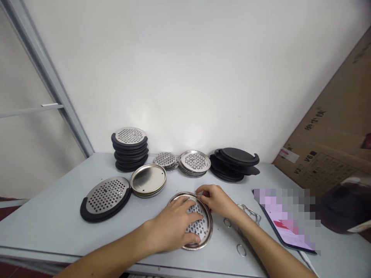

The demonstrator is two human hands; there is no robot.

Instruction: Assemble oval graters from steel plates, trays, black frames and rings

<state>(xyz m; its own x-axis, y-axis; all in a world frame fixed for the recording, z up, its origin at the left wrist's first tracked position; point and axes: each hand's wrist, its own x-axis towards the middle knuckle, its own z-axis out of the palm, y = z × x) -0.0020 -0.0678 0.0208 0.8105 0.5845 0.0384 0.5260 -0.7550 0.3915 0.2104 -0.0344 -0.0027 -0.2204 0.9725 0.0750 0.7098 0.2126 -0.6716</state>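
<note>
In front of me lies a round metal grater plate point(199, 227) with small raised holes, seated inside a shiny rimmed metal dish point(209, 236). My left hand point(176, 224) rests over it, fingers spread across the perforated face and the dish's left side. At the far right of the rim is my right hand point(217, 200), its thumb and curled index finger closed on the edge. Near my right forearm are a small metal ring point(241, 250), another ring point(227, 222) and a wavy metal piece point(252, 212), partly hidden by the arm.
Toward the wall stand stacked black-rimmed graters point(130, 150), grater discs point(165, 159), rimmed graters point(194, 162) and black round holders point(236, 160). Rimmed metal dishes point(149, 179) and one black-rimmed grater point(107, 199) are at left. Right: a phone-like device point(285, 224), dark container point(344, 208), cardboard box point(324, 131).
</note>
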